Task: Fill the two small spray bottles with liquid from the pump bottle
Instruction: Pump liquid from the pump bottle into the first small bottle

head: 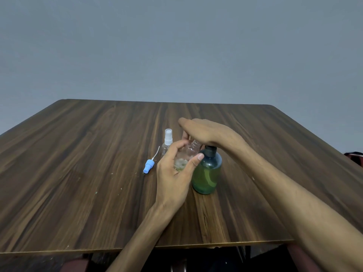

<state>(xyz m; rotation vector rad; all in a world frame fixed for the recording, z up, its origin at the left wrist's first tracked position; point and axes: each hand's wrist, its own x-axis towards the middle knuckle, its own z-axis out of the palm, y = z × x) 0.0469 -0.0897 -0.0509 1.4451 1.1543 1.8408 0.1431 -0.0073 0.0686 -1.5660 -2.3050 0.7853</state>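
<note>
Head view: left grip [176, 169] curled round the open bottle [185, 156], right palm [204, 132] flat on the pump [208, 169] at 3 o'clock. Nozzle's hidden, so a hard press could easily squirt onto the surface [78, 173].

The tabletop [78, 173] fills the lower half of the frame, a wall [176, 46] above it. Near the frame's middle stands the pump bottle [207, 173]. Just left of it, the left hand [174, 173] holds an uncapped spray bottle [186, 156] tilted, its neck toward the pump. The right hand [204, 130] lies flat on top of the pump head [210, 151], its arm running in from the lower right. Behind the left hand and to its left a second, capped spray bottle [167, 143] stands upright. Further left, a loose sprayer cap [148, 166] lies on the tabletop, its tube pointing up-right.
</note>
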